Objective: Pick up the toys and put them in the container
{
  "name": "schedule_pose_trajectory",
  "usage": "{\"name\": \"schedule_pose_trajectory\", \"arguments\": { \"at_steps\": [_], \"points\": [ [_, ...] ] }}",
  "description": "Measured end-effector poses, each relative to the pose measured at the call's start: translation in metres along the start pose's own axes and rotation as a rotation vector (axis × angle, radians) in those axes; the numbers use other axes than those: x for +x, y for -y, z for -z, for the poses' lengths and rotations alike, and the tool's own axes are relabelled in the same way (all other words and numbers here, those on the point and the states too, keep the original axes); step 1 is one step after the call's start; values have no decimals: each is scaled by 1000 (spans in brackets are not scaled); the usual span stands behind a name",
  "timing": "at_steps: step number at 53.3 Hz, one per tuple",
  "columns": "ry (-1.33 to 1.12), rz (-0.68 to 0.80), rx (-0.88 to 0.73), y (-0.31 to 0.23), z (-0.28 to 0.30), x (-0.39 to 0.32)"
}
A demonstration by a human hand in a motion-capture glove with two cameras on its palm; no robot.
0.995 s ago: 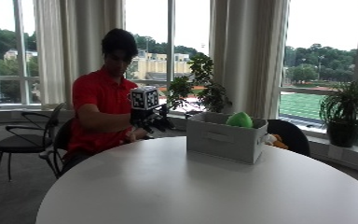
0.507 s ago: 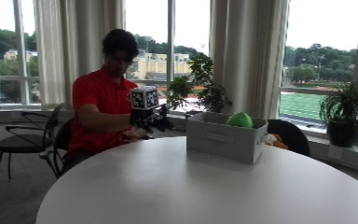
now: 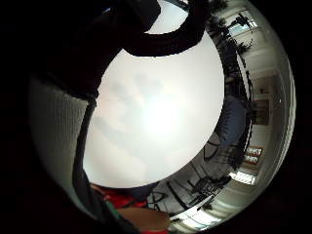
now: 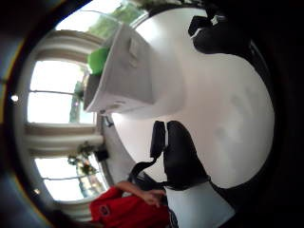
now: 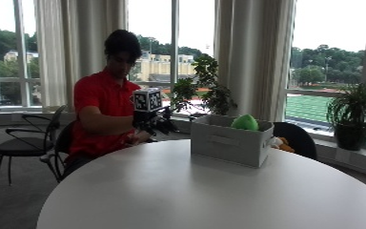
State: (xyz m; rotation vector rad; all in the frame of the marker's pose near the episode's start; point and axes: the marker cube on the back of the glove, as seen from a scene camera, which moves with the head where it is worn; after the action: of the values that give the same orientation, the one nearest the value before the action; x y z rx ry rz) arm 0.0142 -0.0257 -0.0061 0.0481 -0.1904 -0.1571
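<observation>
My gloved right hand [image 5: 156,123] hangs in the air over the near edge of the round white table [image 5: 189,191], just in front of my red shirt. My fingers look easy and a little bent, and I see nothing in them. The palm views show only bare table top under my palm, so my hand holds no toy.

A bit farther off, near the far side of the table, stands the grey container [image 5: 230,140]. It is well apart from my hand. A green toy [image 5: 244,122] pokes up over its rim, so that one is already inside. Just behind the container, off the table, I can see a small brown and yellow thing [image 5: 282,142]. It may be another toy, but it is too small to tell.

I think I am between toys now. No toy lies on the table top that I can see. So my next move calls for finding one that is left, maybe on the far side of the container, and reaching there.

The outside view shows all of me, the windows and the plants. The thumb side palm view shows the container [image 4: 124,71] and the green toy [image 4: 98,60] from my hand's side. The little finger side view shows only the table [image 3: 161,117] and some chairs beyond it.
</observation>
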Motion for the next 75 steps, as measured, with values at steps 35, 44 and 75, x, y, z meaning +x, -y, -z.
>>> {"name": "schedule_pose_trajectory", "arguments": {
  "at_steps": [35, 44, 75],
  "points": [
    [-4, -3, 2, 0, 2, 4],
    [-16, 17, 10, 1, 1, 5],
    [-26, 23, 15, 7, 0, 8]
  ]
}}
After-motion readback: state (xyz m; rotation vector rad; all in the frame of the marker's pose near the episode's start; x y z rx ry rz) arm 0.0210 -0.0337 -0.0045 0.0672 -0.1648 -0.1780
